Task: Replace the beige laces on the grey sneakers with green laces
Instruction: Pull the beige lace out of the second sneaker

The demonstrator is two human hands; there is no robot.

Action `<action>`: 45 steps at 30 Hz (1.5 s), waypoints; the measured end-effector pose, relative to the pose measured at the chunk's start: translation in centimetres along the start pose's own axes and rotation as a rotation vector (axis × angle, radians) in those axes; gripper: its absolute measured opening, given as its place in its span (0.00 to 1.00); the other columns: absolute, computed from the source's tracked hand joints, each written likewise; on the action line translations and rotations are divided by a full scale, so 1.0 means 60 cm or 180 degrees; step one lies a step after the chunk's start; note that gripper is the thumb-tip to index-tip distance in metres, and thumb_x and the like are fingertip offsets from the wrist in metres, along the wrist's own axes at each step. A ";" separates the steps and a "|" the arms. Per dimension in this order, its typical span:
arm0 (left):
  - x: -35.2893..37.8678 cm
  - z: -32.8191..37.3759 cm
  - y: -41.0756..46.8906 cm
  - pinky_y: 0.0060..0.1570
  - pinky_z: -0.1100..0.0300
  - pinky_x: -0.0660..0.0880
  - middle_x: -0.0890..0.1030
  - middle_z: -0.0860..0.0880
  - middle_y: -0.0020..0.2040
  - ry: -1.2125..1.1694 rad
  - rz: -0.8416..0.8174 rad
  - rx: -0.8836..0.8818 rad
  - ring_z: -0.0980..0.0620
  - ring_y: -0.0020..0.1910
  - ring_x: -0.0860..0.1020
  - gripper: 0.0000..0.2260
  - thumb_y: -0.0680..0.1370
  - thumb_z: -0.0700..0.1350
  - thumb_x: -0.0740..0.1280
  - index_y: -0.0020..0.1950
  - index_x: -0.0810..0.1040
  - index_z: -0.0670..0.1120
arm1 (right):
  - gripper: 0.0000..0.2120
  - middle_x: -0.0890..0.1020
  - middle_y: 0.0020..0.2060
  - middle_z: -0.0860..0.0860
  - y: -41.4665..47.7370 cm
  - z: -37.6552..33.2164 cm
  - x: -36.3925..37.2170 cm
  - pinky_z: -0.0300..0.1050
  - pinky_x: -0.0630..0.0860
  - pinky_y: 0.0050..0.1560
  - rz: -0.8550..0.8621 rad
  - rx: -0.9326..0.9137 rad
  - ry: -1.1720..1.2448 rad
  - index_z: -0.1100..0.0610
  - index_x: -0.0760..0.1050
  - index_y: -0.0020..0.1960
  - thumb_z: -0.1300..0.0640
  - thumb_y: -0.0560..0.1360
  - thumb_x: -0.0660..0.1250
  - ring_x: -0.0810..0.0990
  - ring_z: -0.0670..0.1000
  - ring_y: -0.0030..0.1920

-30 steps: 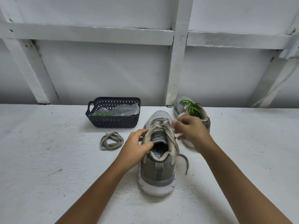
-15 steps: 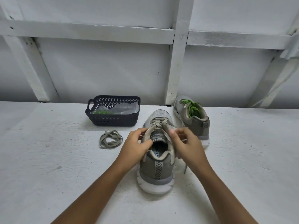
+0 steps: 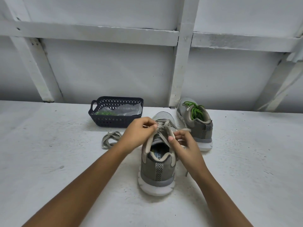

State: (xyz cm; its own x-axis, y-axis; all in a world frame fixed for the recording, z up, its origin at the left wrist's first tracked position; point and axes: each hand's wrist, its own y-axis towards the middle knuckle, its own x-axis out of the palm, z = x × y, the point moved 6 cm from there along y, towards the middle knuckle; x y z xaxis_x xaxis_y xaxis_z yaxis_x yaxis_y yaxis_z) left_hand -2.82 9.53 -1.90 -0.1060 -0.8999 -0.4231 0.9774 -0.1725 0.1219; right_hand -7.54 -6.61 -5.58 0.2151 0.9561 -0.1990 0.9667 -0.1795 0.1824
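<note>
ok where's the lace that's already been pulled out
In the head view the loose lace lies bunched on the table, just in front of the basket and left of the near sneaker.

Basket (image 3: 111, 122) behind loose lace (image 3: 109, 139); far sneaker (image 3: 202, 128) right-behind near sneaker (image 3: 157, 175).

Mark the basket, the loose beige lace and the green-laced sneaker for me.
basket (image 3: 113, 122): head view, front wall.
loose beige lace (image 3: 109, 138): head view, middle of the visible coil.
green-laced sneaker (image 3: 202, 128): head view, grey side near the heel.
</note>
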 end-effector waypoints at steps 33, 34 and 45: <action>-0.023 -0.008 0.016 0.38 0.60 0.73 0.82 0.49 0.43 0.0059 -0.0341 -0.0482 0.54 0.42 0.78 0.14 0.79 0.54 0.62 0.45 0.78 0.45 | 0.07 0.78 0.43 0.50 0.004 0.005 0.002 0.36 0.73 0.48 -0.0079 0.0138 0.0436 0.57 0.75 0.50 0.57 0.74 0.69 0.77 0.46 0.46; -0.013 -0.009 0.012 0.39 0.60 0.73 0.82 0.48 0.44 0.0115 -0.0381 -0.0381 0.53 0.43 0.78 0.12 0.79 0.53 0.63 0.45 0.79 0.45 | 0.07 0.78 0.43 0.50 0.004 0.005 0.002 0.37 0.74 0.49 -0.0078 0.0144 0.0437 0.57 0.75 0.50 0.57 0.74 0.69 0.77 0.47 0.46; -0.069 -0.029 0.021 0.38 0.59 0.73 0.79 0.48 0.42 -0.0878 0.0545 -0.0747 0.53 0.40 0.76 0.10 0.79 0.49 0.63 0.44 0.78 0.45 | 0.06 0.79 0.44 0.50 0.004 0.008 -0.001 0.40 0.74 0.50 -0.0075 0.0181 0.0374 0.54 0.75 0.50 0.55 0.74 0.69 0.78 0.47 0.46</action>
State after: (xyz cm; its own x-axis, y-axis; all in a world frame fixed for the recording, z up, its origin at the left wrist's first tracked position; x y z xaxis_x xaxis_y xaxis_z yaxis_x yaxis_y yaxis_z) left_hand -0.81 13.74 -1.55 0.0483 -0.9870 -0.1536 0.9970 0.0569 -0.0523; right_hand -7.28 -6.80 -5.98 0.1777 0.9802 -0.0878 0.9783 -0.1663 0.1236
